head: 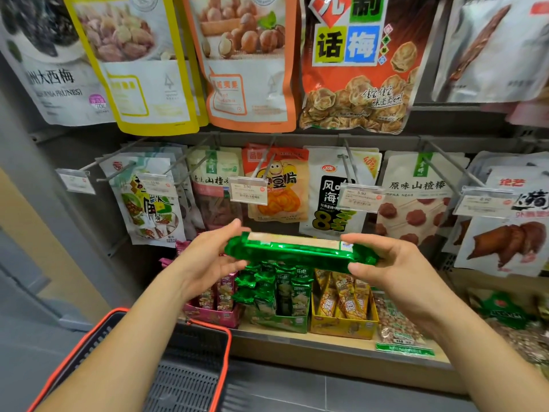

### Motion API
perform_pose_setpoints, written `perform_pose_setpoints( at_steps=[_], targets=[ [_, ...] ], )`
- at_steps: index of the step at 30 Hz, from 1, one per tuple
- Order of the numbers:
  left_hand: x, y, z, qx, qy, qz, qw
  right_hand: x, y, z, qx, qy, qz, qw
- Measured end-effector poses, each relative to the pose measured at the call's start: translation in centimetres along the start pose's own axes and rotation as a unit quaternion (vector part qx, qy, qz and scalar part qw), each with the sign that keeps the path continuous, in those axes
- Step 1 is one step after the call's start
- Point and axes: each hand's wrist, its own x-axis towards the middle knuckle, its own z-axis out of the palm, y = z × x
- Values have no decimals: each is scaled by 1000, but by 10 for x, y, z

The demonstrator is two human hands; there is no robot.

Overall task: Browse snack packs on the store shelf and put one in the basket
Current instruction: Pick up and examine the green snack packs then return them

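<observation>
A shiny green snack pack (297, 252) lies flat and level between both hands, in front of the lower shelf. My left hand (208, 260) holds its left end, thumb below and fingers above. My right hand (386, 263) grips the right end the same way. Below the pack, a green display box (279, 321) holds several more green packs upright. A black basket with an orange rim (208, 327) stands on the floor at the lower left, under my left forearm; its mesh bottom shows nothing inside.
A pink box (214, 315) and a yellow box (344, 324) of similar packs flank the green one on the wooden shelf (326, 341). Bags of nuts (401, 331) lie to the right. Hanging snack pouches on metal pegs with price tags fill the rows above.
</observation>
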Motion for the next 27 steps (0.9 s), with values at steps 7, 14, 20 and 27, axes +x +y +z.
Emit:
perform_pose_setpoints(
  at_steps=[7,14,20,27],
  targets=[
    [4,-3,-4,59,-1,58,997,1,5,4,125,-9,68,990],
    [6,-9,-3,90,-52,102,989,0,8,11,19,5,118,993],
    [26,-33,-8,499,-2,140,855,2,-9,18,-300,40,-157,940],
    [51,-76,-13,709,-74,105,694,23,-7,42,-419,-16,-183,889]
  ],
)
